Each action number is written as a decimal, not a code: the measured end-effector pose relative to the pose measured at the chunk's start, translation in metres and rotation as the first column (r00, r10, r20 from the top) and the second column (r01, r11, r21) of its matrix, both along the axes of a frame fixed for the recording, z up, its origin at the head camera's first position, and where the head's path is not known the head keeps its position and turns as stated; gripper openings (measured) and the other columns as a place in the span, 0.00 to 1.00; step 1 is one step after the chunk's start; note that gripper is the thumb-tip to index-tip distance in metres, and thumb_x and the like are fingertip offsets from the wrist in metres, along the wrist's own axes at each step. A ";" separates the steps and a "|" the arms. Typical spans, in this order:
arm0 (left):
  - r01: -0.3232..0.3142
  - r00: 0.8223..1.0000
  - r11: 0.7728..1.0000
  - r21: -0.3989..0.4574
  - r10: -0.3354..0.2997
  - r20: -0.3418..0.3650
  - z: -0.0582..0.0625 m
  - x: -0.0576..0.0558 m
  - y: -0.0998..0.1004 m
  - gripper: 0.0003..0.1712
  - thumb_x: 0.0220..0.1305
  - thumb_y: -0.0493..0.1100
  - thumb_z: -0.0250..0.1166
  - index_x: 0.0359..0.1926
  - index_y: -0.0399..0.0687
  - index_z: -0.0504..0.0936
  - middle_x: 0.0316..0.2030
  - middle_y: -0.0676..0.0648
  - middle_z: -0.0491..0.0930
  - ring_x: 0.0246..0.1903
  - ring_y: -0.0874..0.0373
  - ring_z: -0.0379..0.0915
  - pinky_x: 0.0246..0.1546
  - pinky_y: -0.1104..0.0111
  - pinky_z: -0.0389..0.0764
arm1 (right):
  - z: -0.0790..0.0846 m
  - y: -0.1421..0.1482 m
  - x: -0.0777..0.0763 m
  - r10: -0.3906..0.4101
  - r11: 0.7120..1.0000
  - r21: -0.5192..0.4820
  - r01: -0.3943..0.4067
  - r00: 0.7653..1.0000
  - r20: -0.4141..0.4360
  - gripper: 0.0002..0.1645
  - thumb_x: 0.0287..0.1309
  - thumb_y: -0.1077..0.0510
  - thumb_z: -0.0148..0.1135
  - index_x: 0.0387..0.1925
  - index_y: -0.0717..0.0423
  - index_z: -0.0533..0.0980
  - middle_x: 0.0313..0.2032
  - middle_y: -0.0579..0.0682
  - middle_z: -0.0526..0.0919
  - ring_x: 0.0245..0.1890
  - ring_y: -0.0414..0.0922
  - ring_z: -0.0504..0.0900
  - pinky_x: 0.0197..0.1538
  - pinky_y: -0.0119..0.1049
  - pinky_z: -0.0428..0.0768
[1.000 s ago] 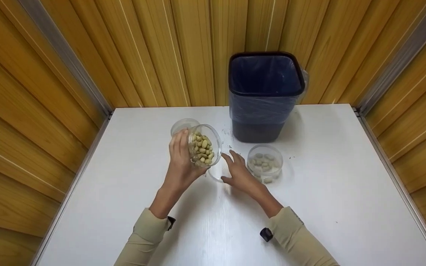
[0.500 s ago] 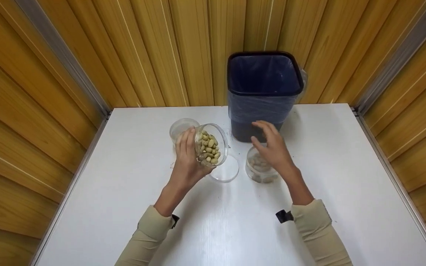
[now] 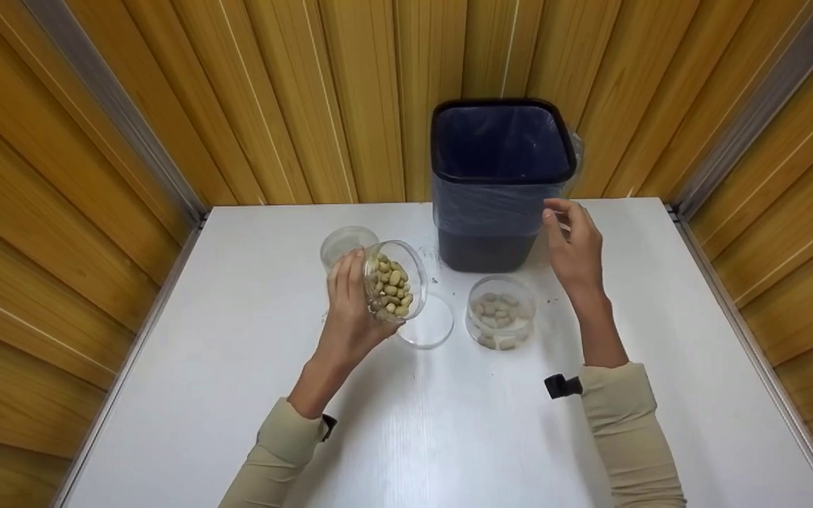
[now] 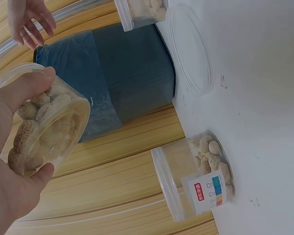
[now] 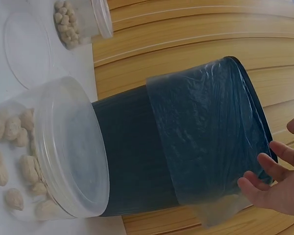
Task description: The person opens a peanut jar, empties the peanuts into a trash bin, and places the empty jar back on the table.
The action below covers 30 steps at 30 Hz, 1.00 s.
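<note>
My left hand (image 3: 351, 303) grips a clear plastic jar (image 3: 417, 271), tilted so that its uncovered mouth faces right. Shelled-looking, yellowish-green nuts (image 3: 392, 286) fill its lower part in the head view; in the left wrist view they look like peanuts in the shell (image 4: 27, 134). Below the jar, a clear round lid (image 3: 438, 331) lies on the table. My right hand (image 3: 577, 250) hovers by the right side of the lined bin (image 3: 488, 250), its fingers loosely bent and nothing between them in the right wrist view.
A covered jar of peanuts (image 3: 498, 331) stands in front of the bin. Another covered jar (image 4: 176, 176), with a label on its side, stands behind my left hand. Small crumbs lie on the white table (image 3: 406, 437). Wood-patterned walls (image 3: 293, 106) enclose the back and sides.
My right hand has moved from beside the lid, over the covered jar, up and right to the bin's side. My left hand still holds the tilted jar in nearly the same place.
</note>
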<state>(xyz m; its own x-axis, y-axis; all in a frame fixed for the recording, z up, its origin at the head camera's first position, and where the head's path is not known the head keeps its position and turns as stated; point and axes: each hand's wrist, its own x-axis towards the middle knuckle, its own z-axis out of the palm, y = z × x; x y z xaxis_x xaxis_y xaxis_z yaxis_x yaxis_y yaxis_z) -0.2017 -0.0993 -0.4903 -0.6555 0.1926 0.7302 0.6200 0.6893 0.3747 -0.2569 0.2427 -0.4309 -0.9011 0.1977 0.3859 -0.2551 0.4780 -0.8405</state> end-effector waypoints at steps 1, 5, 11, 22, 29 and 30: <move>0.000 1.000 1.000 0.004 0.000 -0.004 0.000 0.000 0.000 0.73 0.29 0.46 0.89 0.74 0.35 0.55 0.69 0.33 0.62 0.70 0.37 0.55 0.68 0.47 0.69 | 0.001 0.002 -0.001 -0.024 1.000 -0.010 0.024 1.000 0.009 0.26 0.77 0.46 0.50 0.62 0.60 0.75 0.60 0.57 0.77 0.61 0.53 0.77 0.65 0.50 0.75; 0.005 1.000 1.000 0.010 -0.004 -0.015 0.002 0.000 0.001 0.72 0.30 0.46 0.89 0.74 0.35 0.55 0.70 0.33 0.62 0.70 0.38 0.55 0.68 0.48 0.69 | 0.008 0.011 -0.009 -0.093 0.994 -0.053 0.097 0.993 0.068 0.29 0.77 0.43 0.45 0.62 0.60 0.75 0.60 0.57 0.78 0.59 0.51 0.78 0.62 0.45 0.76; 0.010 0.999 1.000 0.010 -0.009 -0.042 0.003 -0.003 0.005 0.70 0.32 0.48 0.88 0.73 0.33 0.56 0.69 0.32 0.62 0.69 0.37 0.56 0.70 0.47 0.65 | 0.019 0.026 -0.028 -0.073 0.974 -0.201 0.108 0.982 0.173 0.34 0.78 0.38 0.37 0.62 0.61 0.71 0.61 0.57 0.76 0.57 0.46 0.77 0.61 0.39 0.78; 0.005 0.999 1.000 -0.008 -0.005 -0.040 0.005 -0.005 0.006 0.71 0.32 0.48 0.88 0.73 0.33 0.56 0.70 0.33 0.61 0.69 0.38 0.56 0.70 0.46 0.63 | 0.027 0.043 -0.057 0.066 0.911 -0.411 0.033 0.972 0.225 0.28 0.77 0.37 0.39 0.52 0.54 0.73 0.52 0.51 0.76 0.52 0.48 0.80 0.64 0.48 0.77; 0.010 0.999 1.000 -0.003 -0.010 -0.031 0.006 -0.006 0.005 0.72 0.31 0.48 0.89 0.74 0.34 0.55 0.70 0.33 0.61 0.69 0.37 0.56 0.70 0.45 0.63 | 0.032 0.043 -0.064 0.156 0.849 -0.529 -0.013 0.961 0.227 0.25 0.75 0.38 0.46 0.54 0.54 0.69 0.50 0.53 0.75 0.42 0.43 0.81 0.65 0.53 0.76; 0.010 1.000 1.000 0.001 -0.010 -0.029 0.005 -0.006 0.004 0.72 0.31 0.48 0.89 0.74 0.34 0.55 0.70 0.33 0.61 0.69 0.37 0.56 0.70 0.45 0.63 | 0.032 0.043 -0.065 0.163 0.843 -0.538 -0.015 0.959 0.230 0.25 0.75 0.38 0.47 0.54 0.53 0.69 0.50 0.53 0.74 0.42 0.43 0.81 0.63 0.52 0.78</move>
